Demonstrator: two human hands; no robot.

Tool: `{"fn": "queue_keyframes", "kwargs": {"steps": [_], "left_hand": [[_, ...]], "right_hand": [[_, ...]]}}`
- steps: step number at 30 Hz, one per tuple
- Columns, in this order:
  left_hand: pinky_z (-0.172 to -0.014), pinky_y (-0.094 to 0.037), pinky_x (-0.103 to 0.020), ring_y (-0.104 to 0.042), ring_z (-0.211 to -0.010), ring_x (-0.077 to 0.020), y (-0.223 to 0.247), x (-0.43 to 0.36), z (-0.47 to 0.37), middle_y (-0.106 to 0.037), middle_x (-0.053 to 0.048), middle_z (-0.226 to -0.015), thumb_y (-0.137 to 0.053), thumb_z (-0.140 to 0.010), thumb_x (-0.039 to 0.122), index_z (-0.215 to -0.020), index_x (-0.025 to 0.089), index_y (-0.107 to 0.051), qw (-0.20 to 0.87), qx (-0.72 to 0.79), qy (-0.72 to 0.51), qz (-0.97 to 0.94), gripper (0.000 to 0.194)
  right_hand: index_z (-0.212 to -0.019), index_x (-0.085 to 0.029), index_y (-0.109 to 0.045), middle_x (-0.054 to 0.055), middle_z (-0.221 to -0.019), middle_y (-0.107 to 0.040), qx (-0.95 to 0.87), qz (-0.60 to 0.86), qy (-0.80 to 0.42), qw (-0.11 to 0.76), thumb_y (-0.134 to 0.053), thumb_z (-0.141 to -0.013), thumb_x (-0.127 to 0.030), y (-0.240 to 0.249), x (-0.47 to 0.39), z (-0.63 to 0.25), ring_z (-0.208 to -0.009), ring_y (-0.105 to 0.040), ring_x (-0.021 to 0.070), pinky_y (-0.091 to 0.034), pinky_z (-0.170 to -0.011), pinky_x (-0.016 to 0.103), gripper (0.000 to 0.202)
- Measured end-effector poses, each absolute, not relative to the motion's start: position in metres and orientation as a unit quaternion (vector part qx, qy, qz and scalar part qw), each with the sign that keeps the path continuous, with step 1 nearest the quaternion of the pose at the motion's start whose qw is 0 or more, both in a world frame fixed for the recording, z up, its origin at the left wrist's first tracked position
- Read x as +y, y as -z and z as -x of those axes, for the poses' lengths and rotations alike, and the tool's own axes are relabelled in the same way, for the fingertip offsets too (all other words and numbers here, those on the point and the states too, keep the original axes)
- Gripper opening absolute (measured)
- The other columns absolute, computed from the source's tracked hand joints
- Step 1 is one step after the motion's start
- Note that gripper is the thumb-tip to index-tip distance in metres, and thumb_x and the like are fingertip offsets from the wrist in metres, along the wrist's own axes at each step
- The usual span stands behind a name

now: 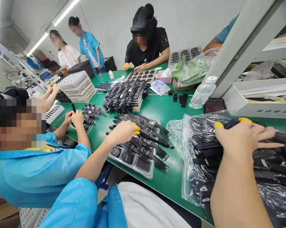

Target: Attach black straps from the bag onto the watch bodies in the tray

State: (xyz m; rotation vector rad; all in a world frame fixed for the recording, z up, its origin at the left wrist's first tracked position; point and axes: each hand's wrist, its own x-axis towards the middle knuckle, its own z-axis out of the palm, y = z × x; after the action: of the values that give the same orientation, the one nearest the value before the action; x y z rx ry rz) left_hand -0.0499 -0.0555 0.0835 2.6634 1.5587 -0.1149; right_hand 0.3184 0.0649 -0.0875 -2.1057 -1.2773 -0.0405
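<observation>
My left hand (124, 131), with yellow finger cots on its tips, is closed just over a clear plastic tray (150, 170). Black smartwatches with straps (143, 147) lie in rows across this tray. The fingertips are close together among the straps, and what they pinch is hidden. On the right, my right hand (243, 136) reaches over an open clear bag (187, 158) full of black watch straps (264, 163). Its thumb and index finger, also in yellow cots, are apart with a dark strap (231, 123) between them. The other fingers are stretched out.
More watches are piled on stacked trays (126, 95). A water bottle (203, 93) and phone (214, 105) stand near the shelf post (243, 47). Co-workers sit left (33, 171) and opposite (145, 41). White trays (76, 87) are stacked at back left.
</observation>
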Motion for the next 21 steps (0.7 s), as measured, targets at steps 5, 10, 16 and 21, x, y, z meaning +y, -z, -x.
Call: {"fn": "queue_keyframes", "kwargs": {"steps": [5,10,16,21], "left_hand": [[-0.081,-0.048,-0.033,-0.066,-0.094,-0.0228,-0.076,-0.098,0.054,-0.074,-0.006,-0.097,-0.052,-0.102,0.013,-0.102,0.019,-0.074,0.114,0.466,0.083,-0.873,0.022],[-0.085,-0.046,-0.035,-0.065,-0.099,-0.0248,-0.056,-0.118,0.054,-0.073,-0.007,-0.099,-0.055,-0.098,0.009,-0.101,0.019,-0.073,0.153,0.453,0.157,-0.864,0.021],[-0.096,-0.043,-0.040,-0.062,-0.102,-0.0266,-0.033,-0.124,0.056,-0.070,-0.010,-0.106,-0.049,-0.097,0.005,-0.105,0.016,-0.067,0.144,0.495,0.142,-0.845,0.022],[-0.097,-0.043,-0.040,-0.059,-0.102,-0.0249,-0.020,-0.128,0.058,-0.068,-0.007,-0.105,-0.046,-0.102,0.010,-0.110,0.019,-0.065,0.159,0.475,0.092,-0.860,0.022]], "right_hand": [[-0.124,-0.020,-0.060,0.027,-0.142,-0.050,-0.447,0.857,-0.096,0.237,-0.064,-0.084,-0.036,0.081,0.061,-0.323,-0.139,-0.041,0.0448,-0.031,-0.113,0.069,0.044],[-0.130,-0.016,-0.056,0.026,-0.145,-0.046,-0.433,0.861,-0.126,0.237,-0.064,-0.083,-0.019,0.053,0.050,-0.327,-0.138,-0.045,0.0423,-0.038,-0.109,0.064,0.048],[-0.141,-0.008,-0.052,0.029,-0.149,-0.047,-0.447,0.851,-0.154,0.231,-0.061,-0.091,-0.013,0.036,0.042,-0.331,-0.144,-0.044,0.0418,-0.037,-0.113,0.065,0.051],[-0.140,-0.010,-0.053,0.029,-0.150,-0.046,-0.444,0.849,-0.155,0.239,-0.068,-0.090,-0.016,0.035,0.040,-0.331,-0.145,-0.043,0.0427,-0.037,-0.114,0.065,0.053]]}}
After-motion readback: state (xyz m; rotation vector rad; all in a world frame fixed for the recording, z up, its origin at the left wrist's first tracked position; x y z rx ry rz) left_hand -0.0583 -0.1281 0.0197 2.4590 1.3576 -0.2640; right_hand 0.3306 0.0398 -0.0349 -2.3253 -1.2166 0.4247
